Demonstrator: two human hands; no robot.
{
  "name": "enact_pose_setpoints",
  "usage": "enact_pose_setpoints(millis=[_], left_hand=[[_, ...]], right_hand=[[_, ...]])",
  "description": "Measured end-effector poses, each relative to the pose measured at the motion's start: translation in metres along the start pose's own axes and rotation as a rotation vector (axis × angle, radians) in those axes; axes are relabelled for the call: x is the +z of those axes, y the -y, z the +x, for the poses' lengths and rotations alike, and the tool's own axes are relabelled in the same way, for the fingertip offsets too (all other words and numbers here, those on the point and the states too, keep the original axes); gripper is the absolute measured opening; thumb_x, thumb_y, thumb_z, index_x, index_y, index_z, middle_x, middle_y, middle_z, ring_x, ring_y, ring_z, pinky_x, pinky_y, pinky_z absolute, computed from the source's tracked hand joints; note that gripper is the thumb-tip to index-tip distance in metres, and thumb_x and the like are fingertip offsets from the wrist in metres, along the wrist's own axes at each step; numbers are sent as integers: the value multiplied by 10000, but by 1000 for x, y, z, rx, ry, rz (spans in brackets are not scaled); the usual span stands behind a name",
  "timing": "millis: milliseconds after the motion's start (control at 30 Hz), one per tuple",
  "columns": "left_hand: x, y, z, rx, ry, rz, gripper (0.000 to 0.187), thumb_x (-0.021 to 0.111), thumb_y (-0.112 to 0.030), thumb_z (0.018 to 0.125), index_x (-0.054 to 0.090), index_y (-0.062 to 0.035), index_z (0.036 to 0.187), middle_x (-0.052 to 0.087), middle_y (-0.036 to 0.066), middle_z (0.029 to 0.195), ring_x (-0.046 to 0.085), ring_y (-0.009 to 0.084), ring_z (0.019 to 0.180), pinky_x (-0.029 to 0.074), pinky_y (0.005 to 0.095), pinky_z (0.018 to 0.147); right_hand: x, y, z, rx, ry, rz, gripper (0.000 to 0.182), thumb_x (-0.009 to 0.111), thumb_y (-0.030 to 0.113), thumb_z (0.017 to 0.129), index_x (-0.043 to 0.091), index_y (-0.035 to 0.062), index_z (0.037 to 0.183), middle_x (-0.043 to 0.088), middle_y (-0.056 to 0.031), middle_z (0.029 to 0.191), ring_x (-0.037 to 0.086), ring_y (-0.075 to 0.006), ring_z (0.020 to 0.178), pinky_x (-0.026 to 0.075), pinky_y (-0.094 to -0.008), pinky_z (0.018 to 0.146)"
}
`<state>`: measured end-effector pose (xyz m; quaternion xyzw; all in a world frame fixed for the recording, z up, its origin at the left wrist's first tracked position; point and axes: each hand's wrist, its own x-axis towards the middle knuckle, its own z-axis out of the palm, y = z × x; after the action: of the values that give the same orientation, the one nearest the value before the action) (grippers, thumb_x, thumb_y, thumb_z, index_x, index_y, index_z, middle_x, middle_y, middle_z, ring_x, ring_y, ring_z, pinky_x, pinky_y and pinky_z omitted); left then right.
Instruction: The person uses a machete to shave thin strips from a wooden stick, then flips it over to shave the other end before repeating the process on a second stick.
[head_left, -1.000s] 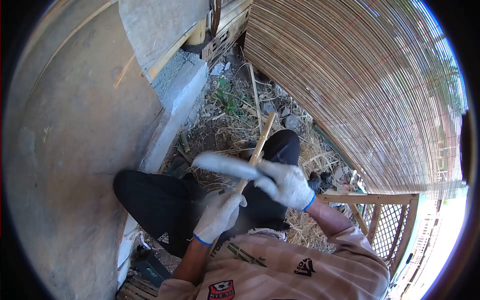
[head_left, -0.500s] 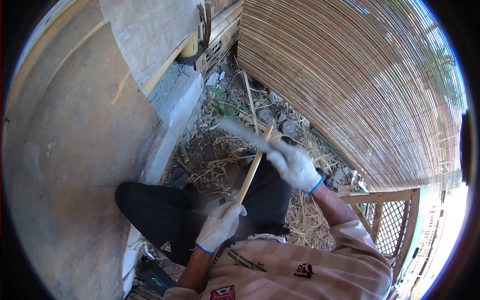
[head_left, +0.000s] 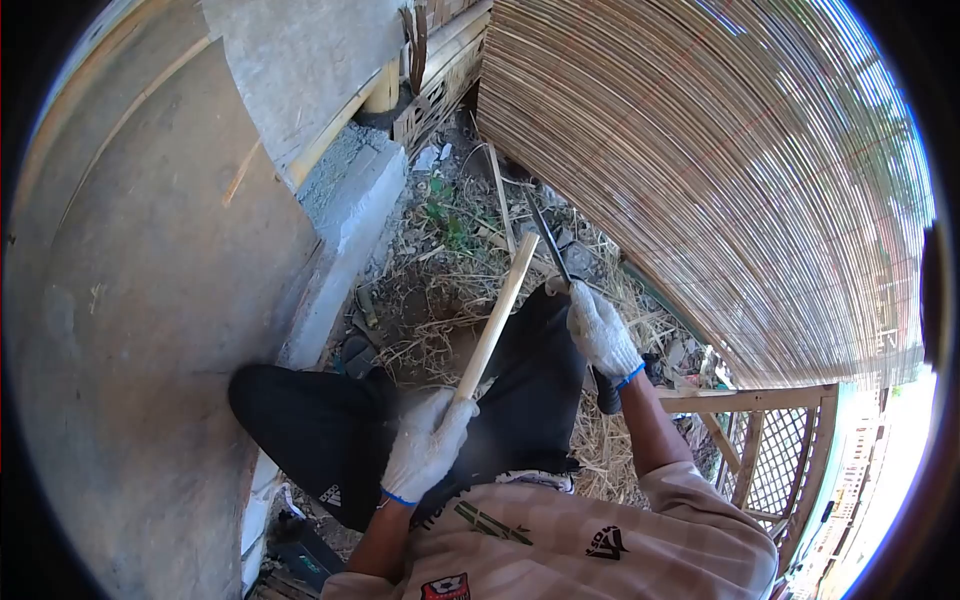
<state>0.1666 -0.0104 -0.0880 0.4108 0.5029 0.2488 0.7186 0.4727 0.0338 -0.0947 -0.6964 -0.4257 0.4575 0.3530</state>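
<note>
In its white knit glove, my left hand (head_left: 428, 442) is closed around the lower end of a pale bamboo stick (head_left: 499, 315), which points up and away from me. My gloved right hand (head_left: 602, 335) grips a long-bladed knife (head_left: 547, 233). The grip itself is hidden inside that hand. Its dark, narrow blade stands to the right of the stick, apart from it, edge-on to my view. Both hands are above my legs in black trousers (head_left: 530, 370).
Dry straw (head_left: 610, 440) and scraps litter the ground. A bamboo slat screen (head_left: 690, 170) rises on the right, with a wooden lattice frame (head_left: 775, 450) below it. A large brown board (head_left: 170, 300) and a concrete ledge (head_left: 350, 240) line the left. A thin strip (head_left: 500, 195) lies ahead.
The knife has swung from across the stick to its right, with the blade now pointing away from me. My right hand has shifted slightly right; the stick tilts a little more left.
</note>
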Motion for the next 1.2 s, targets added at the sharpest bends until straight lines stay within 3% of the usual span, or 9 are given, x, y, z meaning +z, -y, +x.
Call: enact_pose_setpoints(millis=[167, 600, 733, 833, 967, 1000, 1033, 1100, 1200], left_hand=[[-3, -4, 6, 54, -9, 90, 229, 616, -238, 1103, 700, -31, 1054, 524, -49, 680, 461, 29, 561, 369, 241, 499], [-3, -1, 5, 41, 135, 12, 315, 553, -165, 1118, 665, 16, 1350, 622, 3, 820, 544, 52, 674, 466, 236, 617], [-14, 15, 1, 49, 189, -26, 344, 535, -176, 1123, 649, 26, 1377, 649, 24, 848, 576, 66, 696, 501, 239, 662], [-21, 12, -13, 52, 232, -92, 306, 524, -180, 1136, 669, 5, 1333, 640, 3, 862, 596, 58, 694, 492, 240, 636], [-31, 16, -28, -94, 282, -65, 338, 507, -224, 1141, 666, 14, 1320, 594, 6, 783, 528, 63, 641, 466, 241, 602], [-32, 18, -29, -142, 263, -115, 318, 508, -226, 1142, 681, 6, 1275, 555, -14, 746, 493, 52, 614, 434, 238, 565], [-30, 18, -29, -138, 260, -120, 318, 508, -226, 1142, 681, 6, 1275, 555, -14, 746, 493, 52, 614, 434, 238, 565], [-22, 13, -26, -176, 129, -30, 278, 530, -200, 1140, 702, 0, 1225, 502, -39, 731, 451, 49, 626, 382, 269, 546], [-18, 30, -15, 32, 46, 76, 280, 519, -235, 1141, 702, -24, 1157, 473, -67, 691, 418, 16, 585, 335, 230, 524]], right_hand=[[5, -6, -21, 192, 107, 410, 606, 450, 522, 1158, 563, 55, 1528, 375, 106, 679, 325, -18, 516, 263, -215, 457], [33, 31, -32, 19, 292, 297, 544, 477, 428, 1169, 556, 19, 1520, 430, 82, 777, 378, -38, 671, 353, -237, 584], [33, 35, -21, 224, 356, 439, 489, 449, 526, 1158, 577, 117, 922, 389, 75, 645, 290, -44, 478, 215, -250, 424], [26, 38, -12, 197, 299, 377, 549, 449, 567, 1146, 451, 150, 788, 363, 85, 626, 281, -44, 473, 205, -250, 423], [24, 44, -4, -2, 69, 139, 523, 449, 548, 1152, 669, 86, 1043, 385, 84, 651, 311, -49, 504, 228, -227, 461], [20, 36, 0, -62, 107, 56, 487, 503, 475, 1146, 672, 41, 1290, 622, -39, 749, 629, -153, 665, 506, -333, 626], [23, 37, -4, -66, 112, 52, 487, 503, 475, 1146, 672, 41, 1290, 622, -39, 749, 629, -153, 665, 506, -333, 626], [39, 47, -24, -374, 147, -378, 447, 524, 465, 1129, 634, 105, 1369, 742, -175, 936, 764, -332, 877, 577, -443, 754], [57, 49, -55, -360, 379, -567, 452, 566, 477, 1093, 591, 168, 1421, 750, -221, 1054, 719, -457, 1014, 578, -535, 845]])
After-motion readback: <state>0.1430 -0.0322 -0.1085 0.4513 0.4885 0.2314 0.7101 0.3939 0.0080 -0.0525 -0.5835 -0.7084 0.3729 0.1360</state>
